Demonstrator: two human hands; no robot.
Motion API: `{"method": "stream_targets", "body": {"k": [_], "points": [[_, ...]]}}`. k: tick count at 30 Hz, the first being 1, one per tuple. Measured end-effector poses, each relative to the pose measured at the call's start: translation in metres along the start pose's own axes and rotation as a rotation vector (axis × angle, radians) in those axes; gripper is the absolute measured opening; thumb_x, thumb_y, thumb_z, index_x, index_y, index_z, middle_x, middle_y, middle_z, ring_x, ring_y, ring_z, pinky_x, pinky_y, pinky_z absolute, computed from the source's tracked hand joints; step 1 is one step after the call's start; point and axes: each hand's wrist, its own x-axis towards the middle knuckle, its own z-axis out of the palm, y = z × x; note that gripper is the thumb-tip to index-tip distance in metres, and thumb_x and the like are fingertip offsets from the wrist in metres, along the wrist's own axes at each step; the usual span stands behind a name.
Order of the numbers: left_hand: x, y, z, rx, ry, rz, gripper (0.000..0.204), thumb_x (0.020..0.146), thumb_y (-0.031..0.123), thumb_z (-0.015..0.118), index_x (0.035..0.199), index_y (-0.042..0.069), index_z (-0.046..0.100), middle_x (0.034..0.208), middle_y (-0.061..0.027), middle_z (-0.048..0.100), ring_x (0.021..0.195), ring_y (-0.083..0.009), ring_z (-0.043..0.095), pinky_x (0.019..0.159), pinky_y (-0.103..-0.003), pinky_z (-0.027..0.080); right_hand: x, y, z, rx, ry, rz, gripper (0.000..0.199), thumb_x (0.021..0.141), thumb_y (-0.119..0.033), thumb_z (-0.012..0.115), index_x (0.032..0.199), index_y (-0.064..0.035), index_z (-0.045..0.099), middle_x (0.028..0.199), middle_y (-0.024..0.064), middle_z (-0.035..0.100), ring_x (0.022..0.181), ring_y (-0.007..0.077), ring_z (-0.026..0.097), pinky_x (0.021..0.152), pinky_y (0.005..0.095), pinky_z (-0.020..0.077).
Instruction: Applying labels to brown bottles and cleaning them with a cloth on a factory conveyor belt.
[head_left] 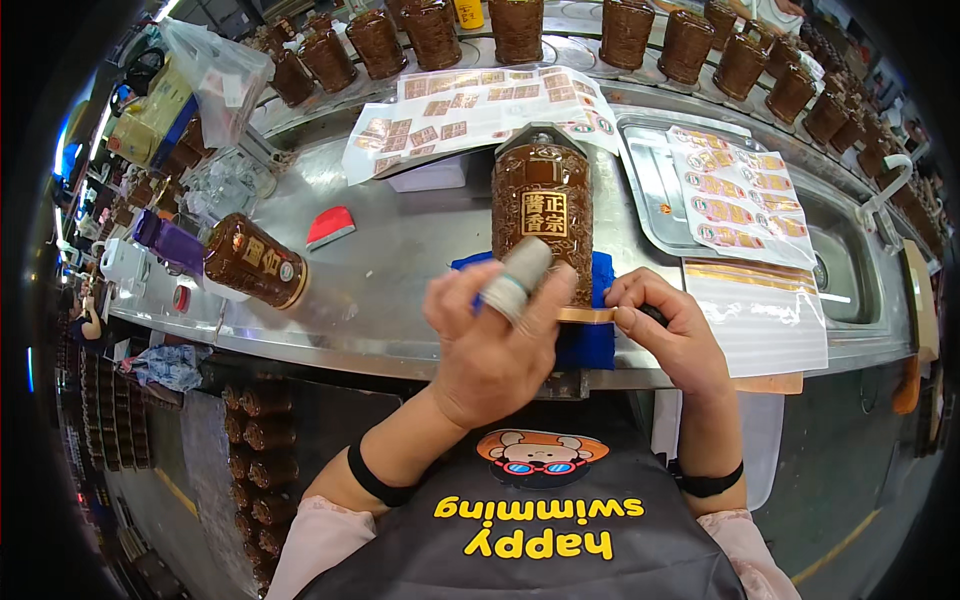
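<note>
A brown patterned bottle (540, 180) with a square gold-lettered label lies in front of me, its lower end over a folded blue cloth (588, 345). My left hand (497, 335) is over the bottle's near end, slightly blurred, fingers apart; one finger wears a grey-white finger wrap (517, 278). Between my right thumb and fingers (675, 325) is pinched the end of a narrow gold strip (590, 315), which runs left to the bottle and my left fingers. A small dark object (654, 314) shows beside the right fingers; I cannot make it out.
Sticker sheets (480, 110) spread behind the bottle; more lie on a metal tray (640, 190) by the sink (840, 275). At left are a red-and-white scraper (330, 227) and another brown bottle (255, 262). Several bottles (625, 35) line the far conveyor.
</note>
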Motion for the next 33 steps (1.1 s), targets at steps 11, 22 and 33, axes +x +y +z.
{"method": "stream_targets", "body": {"k": [11,22,33], "points": [[-0.003,-0.03,0.01,0.019,-0.027,-0.053,0.066,0.082,0.031,0.069,0.139,0.005,0.05,0.096,-0.0125,0.064,0.106,-0.0324,0.051,0.102,-0.055,0.025,0.006,-0.002,0.004,-0.002,-0.029,-0.013,0.018,0.092,-0.017,0.064,0.084,-0.0037,0.057,0.1,0.0047,0.055,0.089,0.01,0.048,0.076,0.0238,0.0407],[-0.012,-0.036,0.017,-0.093,-0.025,-0.1,0.067,0.088,0.036,0.064,0.143,0.002,0.043,0.082,-0.0114,0.062,0.105,-0.0333,0.052,0.101,-0.053,0.026,0.006,0.0,0.006,-0.032,-0.018,-0.028,0.016,0.091,-0.014,0.064,0.084,-0.0027,0.056,0.098,0.0052,0.055,0.088,0.0111,0.05,0.076,0.0243,0.0418],[-0.009,-0.028,0.015,-0.125,-0.034,-0.18,0.068,0.092,0.036,0.06,0.142,-0.004,0.038,0.115,-0.0168,0.059,0.107,-0.0376,0.049,0.103,-0.053,0.026,0.008,0.003,0.012,-0.192,-0.007,-0.187,0.02,0.082,-0.014,0.074,0.082,-0.0032,0.057,0.092,0.0085,0.055,0.088,0.0209,0.054,0.079,0.0301,0.044]]}}
